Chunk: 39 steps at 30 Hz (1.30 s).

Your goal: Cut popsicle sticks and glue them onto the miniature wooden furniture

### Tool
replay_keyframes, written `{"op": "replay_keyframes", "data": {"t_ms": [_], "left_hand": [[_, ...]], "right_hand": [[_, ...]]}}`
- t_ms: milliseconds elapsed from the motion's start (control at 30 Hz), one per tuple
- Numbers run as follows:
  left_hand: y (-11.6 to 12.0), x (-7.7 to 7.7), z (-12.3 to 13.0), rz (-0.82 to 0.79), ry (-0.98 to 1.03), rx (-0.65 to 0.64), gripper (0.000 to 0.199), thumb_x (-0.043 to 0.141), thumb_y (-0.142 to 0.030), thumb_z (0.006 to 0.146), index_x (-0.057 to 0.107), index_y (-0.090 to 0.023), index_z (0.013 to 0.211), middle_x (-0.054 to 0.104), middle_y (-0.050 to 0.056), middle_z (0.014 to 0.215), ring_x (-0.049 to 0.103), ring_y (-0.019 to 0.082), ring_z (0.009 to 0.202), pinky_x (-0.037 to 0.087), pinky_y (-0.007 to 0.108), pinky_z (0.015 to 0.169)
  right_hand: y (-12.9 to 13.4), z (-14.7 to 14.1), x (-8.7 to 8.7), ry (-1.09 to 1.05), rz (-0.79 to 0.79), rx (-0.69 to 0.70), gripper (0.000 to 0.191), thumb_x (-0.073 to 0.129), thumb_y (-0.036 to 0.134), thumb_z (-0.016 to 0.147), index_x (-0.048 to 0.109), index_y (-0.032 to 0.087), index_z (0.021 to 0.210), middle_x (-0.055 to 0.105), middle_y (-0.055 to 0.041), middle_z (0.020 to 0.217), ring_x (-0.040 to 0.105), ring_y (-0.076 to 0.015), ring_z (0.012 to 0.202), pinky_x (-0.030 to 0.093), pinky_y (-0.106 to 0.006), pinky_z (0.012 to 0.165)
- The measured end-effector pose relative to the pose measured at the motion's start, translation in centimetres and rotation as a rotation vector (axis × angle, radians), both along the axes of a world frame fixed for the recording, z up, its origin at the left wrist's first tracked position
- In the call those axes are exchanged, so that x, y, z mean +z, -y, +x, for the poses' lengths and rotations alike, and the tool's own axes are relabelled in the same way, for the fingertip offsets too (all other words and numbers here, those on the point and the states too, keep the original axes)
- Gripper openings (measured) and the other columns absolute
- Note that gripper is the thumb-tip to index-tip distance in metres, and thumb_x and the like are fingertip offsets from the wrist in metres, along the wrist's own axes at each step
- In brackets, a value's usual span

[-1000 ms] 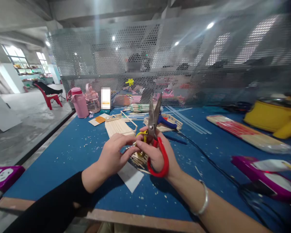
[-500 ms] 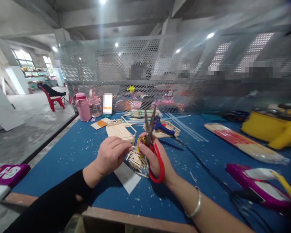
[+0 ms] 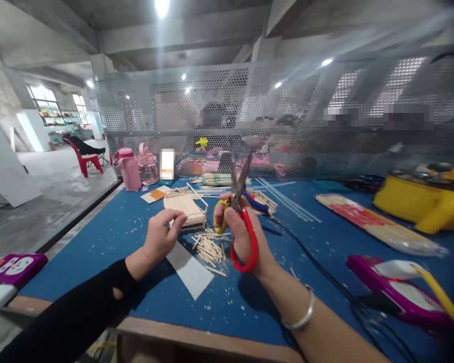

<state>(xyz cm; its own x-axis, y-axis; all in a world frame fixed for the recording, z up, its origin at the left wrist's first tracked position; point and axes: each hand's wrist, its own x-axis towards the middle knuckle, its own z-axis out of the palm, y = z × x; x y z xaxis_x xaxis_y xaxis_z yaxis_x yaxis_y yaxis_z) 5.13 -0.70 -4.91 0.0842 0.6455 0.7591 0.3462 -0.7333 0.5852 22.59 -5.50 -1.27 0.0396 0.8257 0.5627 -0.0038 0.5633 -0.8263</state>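
My right hand (image 3: 239,227) grips a pair of scissors (image 3: 254,244) with one red handle loop, the other wrapped in yellow. The scissor blades point up and stand apart, with nothing seen between them. My left hand (image 3: 159,239) is closed, thumb against the curled fingers; anything in them is too small to make out. It hovers by the near left side of a small raft-like frame of wooden sticks (image 3: 183,207). Short cut wooden sticks (image 3: 210,248) lie in a loose pile between my hands. Partly under them rests a white sheet (image 3: 192,280).
Behind the scissors lie a blue glue gun (image 3: 258,204) and a second stick frame (image 3: 270,201). A bagged bundle of sticks (image 3: 378,224), a yellow container (image 3: 412,196) and a purple power strip (image 3: 397,292) are on the right. A pink jug (image 3: 129,171) stands far left.
My left hand has drawn back left, away from the scissors, uncovering more of the stick frame and pile. My right hand has risen slightly, still holding the scissors.
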Motion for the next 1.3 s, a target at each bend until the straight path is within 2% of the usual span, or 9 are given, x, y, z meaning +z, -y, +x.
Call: {"op": "replay_keyframes", "data": {"t_ms": [100,200,300,433,567,700,933,1167,1300], "left_hand": [[-0.6,-0.2,0.7,-0.157,0.132,-0.018,0.034,0.049,-0.038,0.088,0.06,-0.014,0.067,0.061,0.001,0.056,0.057,0.012,0.053,0.045,0.022,0.053],[-0.5,-0.1,1.4,-0.254,0.234,-0.085,0.034,0.049,-0.041,0.087,0.061,-0.013,0.072,0.062,0.002,0.058,0.056,0.011,0.052,0.045,0.021,0.052],[0.4,0.3,2.0,-0.303,0.295,-0.152,0.031,0.055,-0.042,0.084,0.065,-0.013,0.08,0.066,0.003,0.067,0.059,0.012,0.061,0.047,0.023,0.06],[1.6,0.7,2.3,-0.47,0.443,-0.302,0.035,0.065,-0.048,0.076,0.066,-0.013,0.075,0.064,0.002,0.063,0.055,0.011,0.059,0.045,0.024,0.06],[1.6,0.8,2.4,-0.636,0.546,-0.442,0.042,0.069,-0.054,0.07,0.067,-0.013,0.079,0.066,0.004,0.068,0.054,0.01,0.057,0.044,0.023,0.057],[1.6,0.9,2.2,-0.617,0.499,-0.518,0.044,0.071,-0.056,0.067,0.068,-0.013,0.074,0.064,0.003,0.065,0.054,0.011,0.06,0.045,0.024,0.06],[2.0,1.3,1.9,-0.602,0.472,-0.557,0.041,0.073,-0.053,0.067,0.066,-0.013,0.071,0.062,0.001,0.064,0.053,0.01,0.061,0.045,0.023,0.062],[2.1,1.4,1.9,-0.637,0.547,-0.645,0.037,0.077,-0.049,0.063,0.067,-0.014,0.071,0.063,0.0,0.064,0.055,0.008,0.059,0.047,0.021,0.062],[2.2,1.3,2.0,-0.586,0.558,-0.639,0.036,0.078,-0.047,0.063,0.069,-0.014,0.072,0.066,0.0,0.065,0.057,0.009,0.06,0.05,0.021,0.062]], "right_hand": [[0.1,0.9,0.6,-0.08,0.022,-0.023,0.038,0.053,0.057,0.081,0.042,0.027,0.101,0.049,0.0035,0.072,0.049,-0.013,0.06,0.044,-0.03,0.058],[0.0,1.7,0.2,-0.05,-0.026,-0.066,0.038,0.055,0.058,0.08,0.044,0.026,0.099,0.049,0.0038,0.071,0.047,-0.0123,0.057,0.042,-0.028,0.054],[-0.1,1.8,-1.0,0.15,-0.073,-0.098,0.041,0.058,0.056,0.079,0.048,0.024,0.103,0.051,0.0022,0.073,0.046,-0.0121,0.058,0.041,-0.026,0.052],[0.4,0.9,-1.9,0.422,-0.074,-0.042,0.041,0.06,0.05,0.079,0.051,0.023,0.108,0.055,-0.0004,0.078,0.05,-0.014,0.06,0.043,-0.027,0.054],[0.9,0.1,-1.8,0.592,-0.048,-0.075,0.048,0.066,0.048,0.073,0.053,0.022,0.111,0.063,-0.0077,0.096,0.059,-0.0231,0.081,0.048,-0.037,0.073],[0.7,0.0,-2.0,0.667,0.005,-0.124,0.055,0.07,0.051,0.069,0.054,0.022,0.113,0.062,-0.0124,0.109,0.057,-0.0298,0.1,0.045,-0.046,0.086],[1.1,-0.1,-2.1,0.805,0.078,-0.141,0.053,0.067,0.05,0.073,0.052,0.021,0.114,0.06,-0.0113,0.106,0.056,-0.0268,0.094,0.047,-0.045,0.081],[1.0,0.4,-2.1,0.885,0.205,-0.138,0.064,0.062,0.062,0.073,0.047,0.021,0.12,0.057,-0.0119,0.107,0.055,-0.0273,0.095,0.048,-0.045,0.08],[0.9,0.6,-2.2,0.92,0.248,-0.141,0.068,0.059,0.064,0.074,0.043,0.021,0.124,0.057,-0.0119,0.108,0.054,-0.027,0.095,0.047,-0.044,0.08]]}}
